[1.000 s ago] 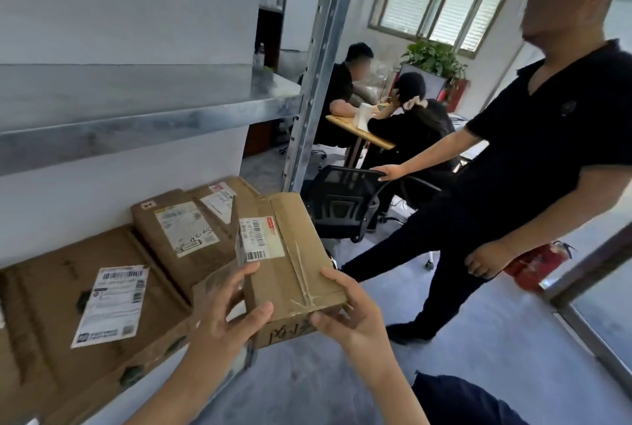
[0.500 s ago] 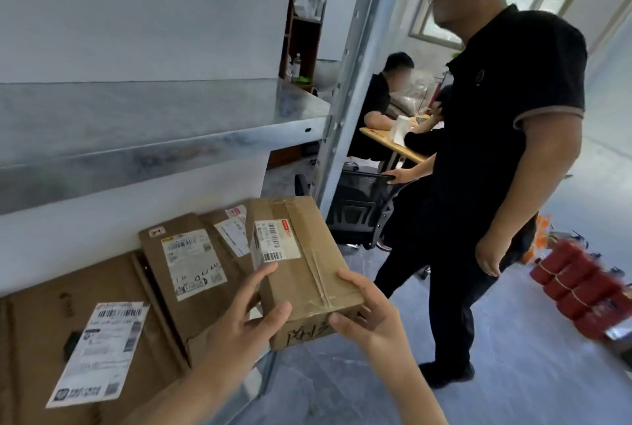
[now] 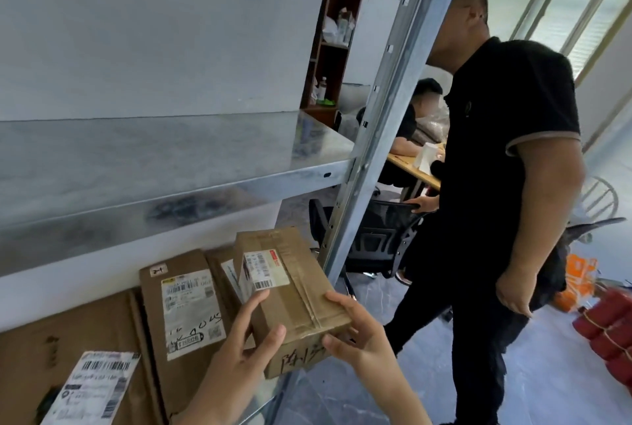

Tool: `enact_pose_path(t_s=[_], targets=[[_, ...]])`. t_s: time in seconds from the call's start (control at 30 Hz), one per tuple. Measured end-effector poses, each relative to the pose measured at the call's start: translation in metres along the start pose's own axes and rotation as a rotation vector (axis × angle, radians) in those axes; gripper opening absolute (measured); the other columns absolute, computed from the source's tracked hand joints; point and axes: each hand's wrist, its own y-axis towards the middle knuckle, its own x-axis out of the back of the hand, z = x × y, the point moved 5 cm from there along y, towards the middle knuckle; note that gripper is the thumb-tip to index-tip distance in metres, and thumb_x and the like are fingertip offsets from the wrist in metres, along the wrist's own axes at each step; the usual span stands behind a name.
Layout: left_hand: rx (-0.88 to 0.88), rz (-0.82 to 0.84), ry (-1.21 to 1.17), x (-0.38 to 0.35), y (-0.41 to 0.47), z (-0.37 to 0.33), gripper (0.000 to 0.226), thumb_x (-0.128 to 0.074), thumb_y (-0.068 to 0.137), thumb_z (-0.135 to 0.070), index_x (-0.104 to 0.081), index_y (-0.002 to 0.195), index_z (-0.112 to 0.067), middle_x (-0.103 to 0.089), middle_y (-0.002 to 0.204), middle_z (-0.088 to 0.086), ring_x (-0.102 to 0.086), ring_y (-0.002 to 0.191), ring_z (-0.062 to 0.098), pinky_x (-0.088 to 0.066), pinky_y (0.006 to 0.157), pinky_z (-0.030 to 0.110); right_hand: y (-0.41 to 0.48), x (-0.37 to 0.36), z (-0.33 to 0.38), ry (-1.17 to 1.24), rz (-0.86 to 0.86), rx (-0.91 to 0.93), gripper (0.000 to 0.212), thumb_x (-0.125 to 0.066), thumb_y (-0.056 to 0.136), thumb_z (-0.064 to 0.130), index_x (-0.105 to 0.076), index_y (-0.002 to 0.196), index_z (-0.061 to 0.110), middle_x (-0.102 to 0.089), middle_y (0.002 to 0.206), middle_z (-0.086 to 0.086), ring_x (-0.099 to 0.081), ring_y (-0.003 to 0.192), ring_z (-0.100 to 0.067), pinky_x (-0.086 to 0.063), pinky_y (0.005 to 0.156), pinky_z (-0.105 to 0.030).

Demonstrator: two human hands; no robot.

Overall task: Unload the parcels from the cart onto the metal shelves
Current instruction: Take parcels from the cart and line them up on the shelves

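Squarely between left fingers [image 3: 253, 305] and right fingers [image 3: 343, 301], near end of parcel [image 3: 297, 291]

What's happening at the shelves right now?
A person holds a small taped parcel, with the left hand and right hand gripping its near end, at the right end of the lower shelf. Flat parcels already lie on that shelf beside it. Another person in black stands close on the right.
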Motion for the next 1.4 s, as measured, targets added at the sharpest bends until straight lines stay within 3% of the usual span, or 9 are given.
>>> enact_pose_path(t_s=[0.13,0.23,0.33,0.43,0.57,0.9,1.1,1.23,1.4], targets=[[-0.003,-0.089,0.051,0.000,0.009,0.007,0.055,-0.057,0.054,-0.084,-0.034,0.104,-0.078,-0.047,0.129,-0.023,-0.053,0.111,0.000,-0.045,0.099,0.033,0.020,0.004,-0.014,0.010,0.078,-0.016,0.051,-0.081,0.069,0.011,-0.066,0.116,0.024,-0.064,0.108,-0.002,-0.062,0.093,-0.014,-0.054,0.075,-0.030],[-0.006,-0.107,0.032,-0.006,0.011,0.011,0.068,-0.065,0.052,-0.077,-0.034,0.113,-0.074,-0.043,0.135,-0.019,-0.053,0.114,0.003,-0.041,0.106,0.035,0.029,0.008,-0.019,0.014,0.110,0.002,0.058,-0.089,0.062,0.026,-0.067,0.115,0.026,-0.064,0.114,-0.005,-0.061,0.098,-0.019,-0.053,0.081,-0.031],[-0.030,-0.104,0.080,-0.015,0.011,0.015,0.087,-0.077,0.055,-0.059,-0.025,0.125,-0.067,-0.038,0.130,-0.030,-0.051,0.109,-0.004,-0.038,0.100,0.018,0.034,0.012,-0.023,-0.006,0.108,0.016,0.065,-0.091,0.059,0.036,-0.066,0.118,0.023,-0.062,0.116,-0.008,-0.060,0.101,-0.019,-0.052,0.085,-0.031],[-0.078,-0.145,0.270,-0.021,0.013,0.021,0.086,-0.076,0.074,-0.036,-0.016,0.132,-0.058,-0.030,0.133,-0.034,-0.044,0.119,-0.002,-0.033,0.092,0.006,0.036,0.014,-0.028,-0.038,0.100,0.032,0.059,-0.087,0.066,0.016,-0.062,0.120,0.018,-0.064,0.112,-0.005,-0.062,0.100,-0.015,-0.054,0.082,-0.030],[-0.139,-0.221,0.447,-0.025,0.018,0.030,0.082,-0.072,0.081,-0.028,-0.016,0.137,-0.049,-0.030,0.145,-0.019,-0.035,0.132,0.003,-0.028,0.101,0.015,0.037,0.016,-0.033,-0.092,0.053,0.050,0.054,-0.075,0.076,-0.002,-0.058,0.122,0.021,-0.066,0.113,-0.003,-0.063,0.105,-0.016,-0.055,0.077,-0.026],[-0.163,-0.318,0.536,-0.026,0.031,0.029,0.074,-0.065,0.086,-0.030,-0.019,0.143,-0.040,-0.035,0.147,-0.007,-0.040,0.128,0.009,-0.033,0.108,0.030,0.047,0.011,-0.023,-0.208,0.025,0.067,0.050,-0.074,0.080,0.002,-0.063,0.107,0.042,-0.064,0.111,0.007,-0.061,0.099,-0.005,-0.054,0.079,-0.018],[-0.163,-0.401,0.562,-0.029,0.040,0.028,0.073,-0.061,0.089,-0.029,-0.018,0.147,-0.036,-0.036,0.146,-0.003,-0.039,0.111,0.000,-0.034,0.100,0.016,0.057,0.007,-0.019,-0.294,0.041,0.097,0.046,-0.067,0.086,0.001,-0.053,0.116,0.033,-0.062,0.106,0.012,-0.058,0.091,0.013,-0.049,0.077,-0.007],[-0.152,-0.426,0.583,-0.029,0.047,0.030,0.072,-0.058,0.091,-0.028,-0.015,0.148,-0.035,-0.035,0.145,-0.003,-0.042,0.108,-0.001,-0.033,0.078,-0.002,0.068,0.005,-0.023,-0.353,0.029,0.122,0.048,-0.065,0.088,0.002,-0.050,0.115,0.039,-0.067,0.106,0.005,-0.064,0.094,0.001,-0.052,0.082,-0.014],[-0.152,-0.426,0.650,-0.031,0.050,0.029,0.070,-0.052,0.094,-0.031,-0.008,0.148,-0.036,-0.026,0.150,-0.003,-0.037,0.112,-0.003,-0.035,0.091,0.005,0.077,0.004,-0.029,-0.429,0.017,0.129,0.046,-0.064,0.089,0.004,-0.052,0.126,0.031,-0.066,0.110,0.000,-0.063,0.099,-0.008,-0.050,0.080,-0.010]])
